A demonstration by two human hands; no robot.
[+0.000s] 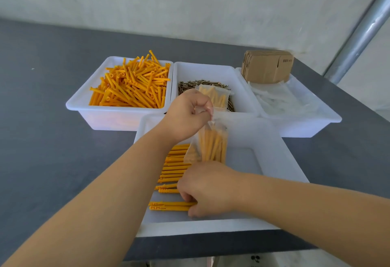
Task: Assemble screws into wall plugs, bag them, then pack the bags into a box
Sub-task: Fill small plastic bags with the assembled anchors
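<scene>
My left hand (pixel 187 112) pinches the top of a clear plastic bag (pixel 211 144) that hangs upright over the near white tray (pixel 280 161) and holds several orange wall plugs. My right hand (pixel 209 186) reaches down into that tray and its curled fingers grip two orange plugs (pixel 168 206) lying flat. A row of several more assembled plugs (pixel 175 165) lies on the tray floor to the left of the bag. A filled bag (pixel 215 96) rests on the screws (pixel 185 86) in the middle back tray.
A white tray heaped with loose orange plugs (pixel 130 85) stands back left. The back right tray holds clear empty bags (pixel 282 100) and a stack of flat cardboard boxes (pixel 267 68). A metal pole (pixel 363 34) rises at the right. The grey table's (pixel 52 119) front edge is close.
</scene>
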